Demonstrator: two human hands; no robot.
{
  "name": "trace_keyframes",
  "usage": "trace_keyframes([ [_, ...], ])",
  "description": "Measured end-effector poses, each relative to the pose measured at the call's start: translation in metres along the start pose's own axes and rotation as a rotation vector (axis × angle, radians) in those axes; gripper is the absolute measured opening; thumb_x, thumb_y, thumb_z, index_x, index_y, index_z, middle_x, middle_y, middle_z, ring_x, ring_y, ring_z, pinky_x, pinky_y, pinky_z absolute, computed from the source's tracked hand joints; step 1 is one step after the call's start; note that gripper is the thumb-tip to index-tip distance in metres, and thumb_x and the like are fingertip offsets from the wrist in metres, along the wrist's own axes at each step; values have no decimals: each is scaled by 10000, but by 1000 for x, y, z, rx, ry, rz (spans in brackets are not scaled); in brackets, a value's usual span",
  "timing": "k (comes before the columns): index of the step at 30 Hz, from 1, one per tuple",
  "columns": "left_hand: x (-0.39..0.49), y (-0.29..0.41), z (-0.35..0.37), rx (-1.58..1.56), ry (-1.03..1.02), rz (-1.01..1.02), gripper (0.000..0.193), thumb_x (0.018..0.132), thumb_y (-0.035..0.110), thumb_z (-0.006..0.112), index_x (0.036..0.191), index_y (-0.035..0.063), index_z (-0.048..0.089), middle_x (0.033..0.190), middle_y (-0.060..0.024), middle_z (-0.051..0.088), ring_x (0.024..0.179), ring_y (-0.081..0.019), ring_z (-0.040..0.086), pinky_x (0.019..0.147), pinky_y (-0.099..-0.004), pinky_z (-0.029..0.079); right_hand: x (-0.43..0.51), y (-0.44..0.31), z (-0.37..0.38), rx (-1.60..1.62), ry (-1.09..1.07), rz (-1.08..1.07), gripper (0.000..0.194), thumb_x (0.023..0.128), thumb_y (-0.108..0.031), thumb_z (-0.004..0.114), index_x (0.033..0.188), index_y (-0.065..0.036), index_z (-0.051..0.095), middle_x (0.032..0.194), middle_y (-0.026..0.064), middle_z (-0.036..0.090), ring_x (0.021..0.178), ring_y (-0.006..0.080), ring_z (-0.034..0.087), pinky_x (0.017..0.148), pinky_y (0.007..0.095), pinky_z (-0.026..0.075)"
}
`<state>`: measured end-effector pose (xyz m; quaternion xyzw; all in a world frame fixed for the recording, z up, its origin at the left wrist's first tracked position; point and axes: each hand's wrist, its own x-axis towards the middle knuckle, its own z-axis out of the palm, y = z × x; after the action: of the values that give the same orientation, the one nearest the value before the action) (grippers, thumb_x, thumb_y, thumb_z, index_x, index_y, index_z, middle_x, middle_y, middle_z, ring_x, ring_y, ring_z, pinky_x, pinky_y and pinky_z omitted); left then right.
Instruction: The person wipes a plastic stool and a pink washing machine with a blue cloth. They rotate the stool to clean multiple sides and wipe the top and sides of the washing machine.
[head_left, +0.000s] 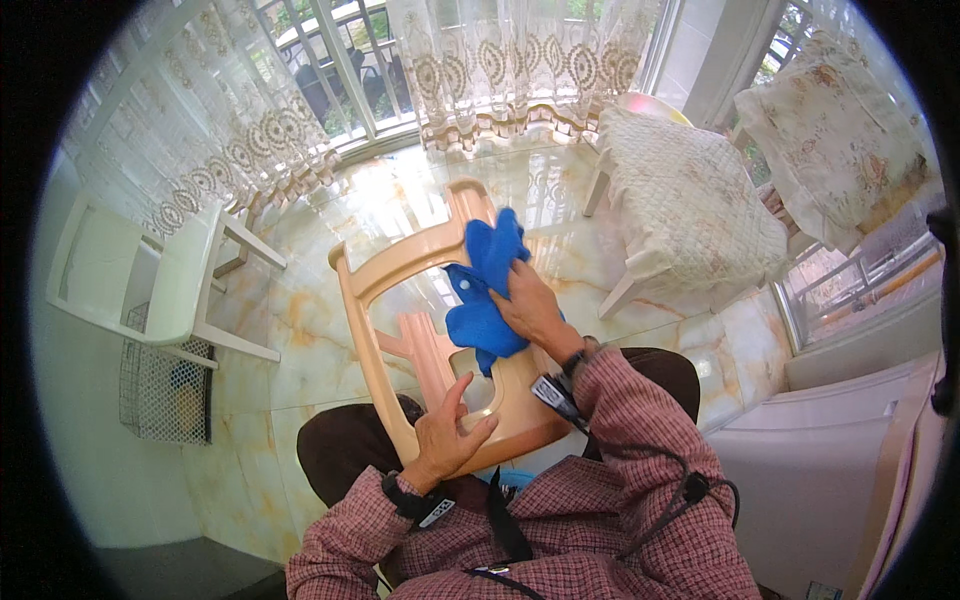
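Note:
A beige plastic stool (358, 330) is tipped in front of me between my knees, with its open frame facing up. My right hand (531, 304) presses a bunched blue cloth (487, 322) against the stool's right side, and part of the cloth hangs over the opening. A small white spot shows on the cloth. At the stool's near end, my left hand (450, 433) lies against the frame with thumb and forefinger spread apart. Its other fingers are partly hidden. Through the frame's opening, a pinkish plastic part (426, 352) is visible lower down.
A white chair (184, 277) stands at left, beside a wire cage (169, 386). At right is a chair with a quilted cover (690, 195). Lace curtains (517, 67) hang by the windows above a glossy marbled floor (315, 315). A pale cabinet-like object (810, 450) is close on my right.

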<state>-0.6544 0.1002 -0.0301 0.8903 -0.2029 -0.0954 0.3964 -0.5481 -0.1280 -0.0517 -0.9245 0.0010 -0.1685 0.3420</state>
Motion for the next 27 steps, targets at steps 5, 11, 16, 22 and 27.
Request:
trace_keyframes([
  [5, -2, 2, -14, -51, -66, 71, 681, 777, 320, 742, 1374, 102, 495, 620, -35, 563, 497, -143, 535, 500, -292, 418, 73, 12, 10, -80, 110, -66, 404, 802, -182, 618, 1184, -59, 572, 1215, 197, 561, 1099, 392, 537, 921, 451, 471],
  [11, -1, -9, -34, -267, -94, -57, 587, 766, 221, 764, 1301, 82, 566, 603, -29, 552, 500, -83, 497, 484, -244, 385, 92, 69, 12, 357, 26, 323, 367, 863, -259, 551, 1175, -82, 627, 1187, 181, 625, 1105, 375, 567, 922, 421, 465],
  [16, 1, -22, -46, -441, -109, -124, 384, 838, 114, 675, 1191, -20, 610, 858, -28, 630, 792, -86, 550, 719, -232, 426, 52, 106, 42, 368, -4, 340, 392, 876, -352, 584, 1131, -60, 645, 1173, 205, 630, 1082, 358, 594, 922, 405, 463],
  [22, -2, -23, -47, -510, -92, -157, 199, 856, 127, 653, 973, -34, 650, 860, -8, 634, 767, -67, 556, 682, -227, 430, 76, 63, 44, 268, 137, 339, 330, 834, -238, 597, 1108, -58, 629, 1095, 207, 610, 1025, 419, 559, 924, 472, 434],
  [27, -3, -21, -49, -529, -44, -100, 199, 841, 191, 700, 886, 2, 657, 721, 39, 565, 614, -14, 467, 513, -195, 336, 90, 19, 14, 126, 92, -17, 336, 822, -105, 585, 1156, -95, 618, 1153, 111, 607, 1076, 337, 545, 912, 412, 464],
])
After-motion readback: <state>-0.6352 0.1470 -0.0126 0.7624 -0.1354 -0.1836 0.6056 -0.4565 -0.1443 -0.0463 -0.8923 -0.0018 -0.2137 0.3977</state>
